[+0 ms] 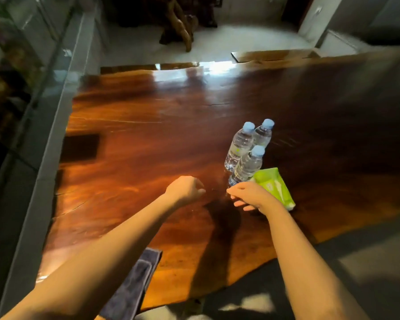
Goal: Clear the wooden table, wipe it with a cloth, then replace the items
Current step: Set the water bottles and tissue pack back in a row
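Note:
Three clear water bottles with pale blue caps [247, 148] stand close together right of centre on the glossy wooden table [148, 135]. A green tissue pack [275, 185] lies just right of the nearest bottle. My right hand [249, 196] hovers by the base of that bottle and over the pack's near corner, fingers apart and holding nothing. My left hand [185, 189] is loosely curled a little to the left, above bare wood, with nothing in it. A dark grey cloth [134, 285] lies on the table's near edge, partly hidden under my left forearm.
A dark rectangular patch [81, 146] marks the table's left side. A glass-fronted cabinet [44, 77] runs along the left edge. A carved wooden root piece [180, 24] stands on the floor beyond the far end. Grey floor lies below right.

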Motion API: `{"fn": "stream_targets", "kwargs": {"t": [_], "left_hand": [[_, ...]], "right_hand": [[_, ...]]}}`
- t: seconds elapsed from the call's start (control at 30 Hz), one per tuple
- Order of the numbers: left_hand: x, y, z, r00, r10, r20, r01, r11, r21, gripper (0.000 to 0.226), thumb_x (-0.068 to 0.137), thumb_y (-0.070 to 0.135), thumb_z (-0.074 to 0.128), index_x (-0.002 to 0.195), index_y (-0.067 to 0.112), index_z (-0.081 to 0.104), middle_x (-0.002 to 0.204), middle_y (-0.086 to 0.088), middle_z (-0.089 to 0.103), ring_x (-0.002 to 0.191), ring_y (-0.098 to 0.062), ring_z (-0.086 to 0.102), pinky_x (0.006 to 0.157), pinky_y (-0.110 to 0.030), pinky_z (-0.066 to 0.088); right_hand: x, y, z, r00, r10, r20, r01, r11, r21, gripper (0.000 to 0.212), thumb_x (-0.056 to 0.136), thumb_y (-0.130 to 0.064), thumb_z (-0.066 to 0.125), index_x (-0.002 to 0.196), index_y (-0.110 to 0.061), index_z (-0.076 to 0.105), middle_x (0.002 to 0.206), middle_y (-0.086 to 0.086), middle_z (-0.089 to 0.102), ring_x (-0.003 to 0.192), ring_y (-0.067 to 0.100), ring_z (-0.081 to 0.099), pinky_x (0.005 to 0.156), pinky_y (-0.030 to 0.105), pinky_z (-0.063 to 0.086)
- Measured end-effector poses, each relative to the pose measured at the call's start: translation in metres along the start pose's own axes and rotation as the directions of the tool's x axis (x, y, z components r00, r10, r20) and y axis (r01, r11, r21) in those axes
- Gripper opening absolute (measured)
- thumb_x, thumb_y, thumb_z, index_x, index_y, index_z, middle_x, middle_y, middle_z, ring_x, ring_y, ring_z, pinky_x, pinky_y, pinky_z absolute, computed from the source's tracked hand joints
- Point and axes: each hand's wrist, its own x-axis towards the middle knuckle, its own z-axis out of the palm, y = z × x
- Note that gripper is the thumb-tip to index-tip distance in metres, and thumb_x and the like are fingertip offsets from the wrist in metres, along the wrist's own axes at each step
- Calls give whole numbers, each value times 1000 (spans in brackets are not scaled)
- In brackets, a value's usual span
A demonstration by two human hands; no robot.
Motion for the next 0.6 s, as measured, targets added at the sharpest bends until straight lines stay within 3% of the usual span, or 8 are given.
{"fn": "stream_targets", "kwargs": {"t": [0.1,0.17,0.27,0.4,0.6], "left_hand": [[32,27,1,999,20,-30,-21,999,-34,41,90,35,56,125,16,58,123,-10,65,110,-26,62,90,-35,51],[52,40,1,998,1,-61,-5,998,-68,62,87,44,57,140,18,39,131,-13,59,117,-30,58,94,-40,49],[83,57,-1,992,17,-124,-32,991,-127,83,84,47,61,148,18,17,143,-15,46,127,-32,49,100,-44,45],[119,76,-5,982,65,-179,-103,972,-213,95,80,46,68,150,21,8,151,-13,34,135,-31,38,106,-47,39],[162,93,4,974,36,-224,-124,911,-393,101,72,45,75,149,24,13,154,-7,31,138,-28,35,108,-46,38]], "right_hand": [[14,7,-34,995,28,-92,-22,998,63,21,91,-33,57,102,-16,61,100,4,60,87,18,60,74,30,43],[23,11,-48,986,44,-158,-36,998,52,21,89,-33,60,96,-13,60,94,7,61,85,23,63,64,29,41],[42,20,-58,947,-18,-322,3,999,-47,44,81,-35,69,105,1,60,88,16,61,96,38,64,65,34,41],[59,25,-48,879,-147,-454,177,984,24,75,69,-27,81,129,-5,41,123,14,57,112,32,56,83,34,44],[78,26,-26,737,-276,-617,419,903,98,87,64,-13,84,136,-3,37,136,14,47,124,25,49,94,21,39]]}}
